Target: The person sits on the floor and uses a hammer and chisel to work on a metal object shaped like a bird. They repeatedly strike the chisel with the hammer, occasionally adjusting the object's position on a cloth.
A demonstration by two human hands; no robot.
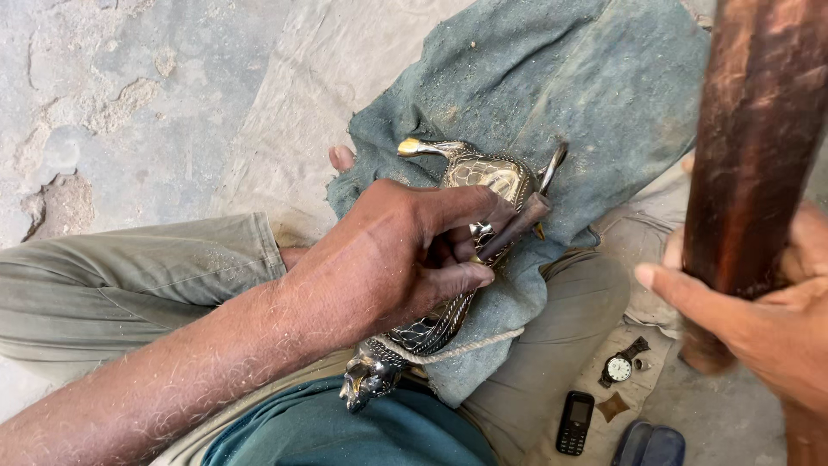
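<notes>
Left hand [405, 250] at frame centre, fingers closed around short dark metal punch [515, 226], tip against shiny engraved brass bird figurine [470, 185] on dusty blue-green cloth [569, 86], right hand [768, 311] at right edge gripping thick brown wooden mallet handle [750, 147], wristwatch [619, 367] lower right.

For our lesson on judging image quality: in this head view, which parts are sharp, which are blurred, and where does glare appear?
Head view: daylight is soft and even, with no hard shadows; the left hand and the metal bird figure are sharp; glare flashes on the figure's polished back and beak; the wooden handle in the right hand sits close to the lens and is blurred.
</notes>
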